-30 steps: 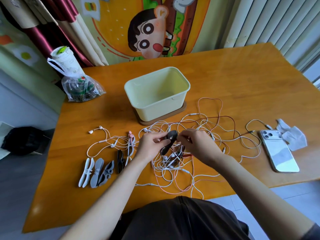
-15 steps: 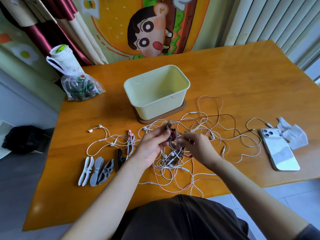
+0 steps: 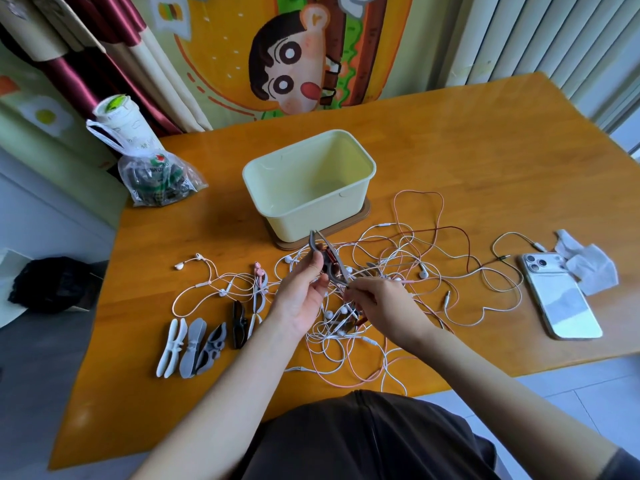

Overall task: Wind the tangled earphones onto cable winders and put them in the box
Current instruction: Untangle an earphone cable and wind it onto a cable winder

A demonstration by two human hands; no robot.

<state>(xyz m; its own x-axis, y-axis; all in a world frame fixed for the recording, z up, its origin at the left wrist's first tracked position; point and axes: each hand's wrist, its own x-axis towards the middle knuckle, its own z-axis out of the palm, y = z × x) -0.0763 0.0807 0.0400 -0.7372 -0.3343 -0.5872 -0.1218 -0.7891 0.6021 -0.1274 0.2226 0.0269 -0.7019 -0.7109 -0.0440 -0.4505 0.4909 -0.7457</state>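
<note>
The earphones (image 3: 391, 271) lie in a big tangle on the counter (image 3: 485, 161), just in front of the pale yellow box (image 3: 311, 216). None are in the box yet. The left hand (image 3: 301, 299) grips a grey cable winder (image 3: 329, 263) and holds it up over the tangle, with its two flaps spread open. Some dark red cable (image 3: 446, 229) is wrapped round its middle. The right hand (image 3: 384, 306) pinches something thin at the winder's lower tip. It looks like that same cable, but it is too small to be sure. More winders (image 3: 194, 344) lie in a row on the left.

I think the step now is winding. To do it well, keep the winder still, pull the cable snug but not hard, and lay each turn next to the last. The red cable runs through the white and pink ones, so free it gently, or the knots may get tighter.
</note>
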